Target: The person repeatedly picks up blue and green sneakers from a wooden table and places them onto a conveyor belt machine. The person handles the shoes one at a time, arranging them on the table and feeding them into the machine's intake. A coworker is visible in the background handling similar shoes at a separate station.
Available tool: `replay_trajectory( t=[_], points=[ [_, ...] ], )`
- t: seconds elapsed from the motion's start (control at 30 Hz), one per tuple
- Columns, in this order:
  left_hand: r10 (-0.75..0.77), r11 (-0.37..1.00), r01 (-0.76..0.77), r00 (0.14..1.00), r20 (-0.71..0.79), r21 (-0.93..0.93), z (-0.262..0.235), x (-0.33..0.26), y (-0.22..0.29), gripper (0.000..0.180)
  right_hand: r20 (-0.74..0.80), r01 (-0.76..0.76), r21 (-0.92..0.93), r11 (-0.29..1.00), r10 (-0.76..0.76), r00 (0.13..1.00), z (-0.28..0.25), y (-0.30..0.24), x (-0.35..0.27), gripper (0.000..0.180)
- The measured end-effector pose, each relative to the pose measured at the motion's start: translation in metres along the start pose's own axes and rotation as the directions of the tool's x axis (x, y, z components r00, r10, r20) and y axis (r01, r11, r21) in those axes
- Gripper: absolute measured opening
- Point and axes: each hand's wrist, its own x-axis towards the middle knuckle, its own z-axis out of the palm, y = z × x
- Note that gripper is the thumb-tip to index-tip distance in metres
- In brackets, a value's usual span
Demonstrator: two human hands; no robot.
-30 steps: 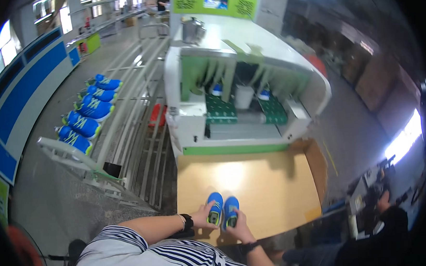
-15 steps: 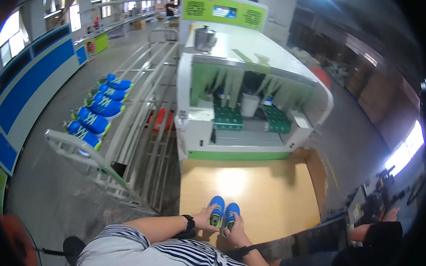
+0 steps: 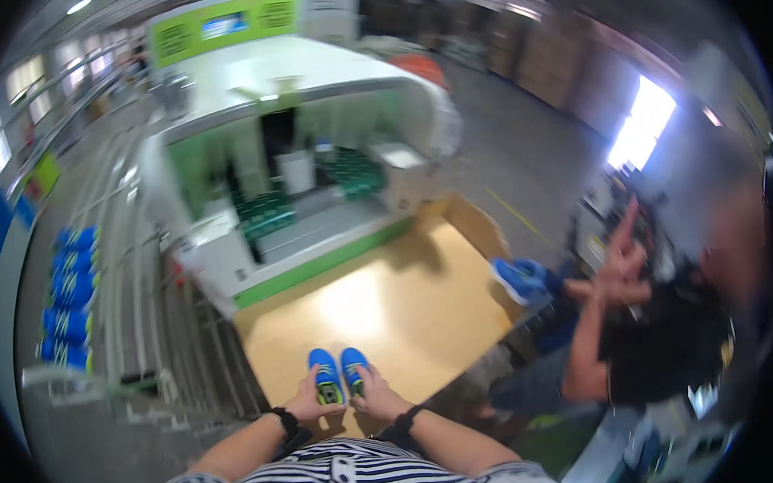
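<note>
Two small blue shoes with green insides stand side by side on a tan wooden table (image 3: 407,302), toes pointing away from me. My left hand (image 3: 303,403) grips the left blue shoe (image 3: 326,373) at its heel. My right hand (image 3: 377,398) grips the right blue shoe (image 3: 355,368) the same way. Both wrists wear dark bands.
A white and green machine (image 3: 295,159) stands beyond the table. A rack of blue shoes (image 3: 70,293) lines the left, beside metal rails (image 3: 190,330). At the right a seated person raises an arm (image 3: 612,291) near another blue shoe (image 3: 520,278).
The view has swung to the right, bringing the seated person at the right into sight. My hands stay on the two shoes at the table's near edge.
</note>
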Motion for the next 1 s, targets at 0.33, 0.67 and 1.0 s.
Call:
replay_trajectory(
  t=[0.33,0.67,1.0],
  points=[
    [0.015,0.996,-0.013,1.0,0.018,-0.085,-0.009,-0.003,0.003,0.14,0.04,-0.073,0.052,0.996,0.071,0.997,0.008,-0.004,0.002,0.087],
    [-0.163,0.954,0.191,0.978,0.132,-0.23,-0.042,-0.03,0.01,0.111,-0.269,-0.13,0.34,0.931,0.229,0.936,-0.059,0.099,0.023,0.078],
    [-0.253,0.953,0.253,0.967,0.021,-0.167,-0.071,-0.04,-0.011,0.075,-0.797,-0.786,0.147,0.6,0.543,0.266,-0.258,0.269,0.067,0.085]
  ],
)
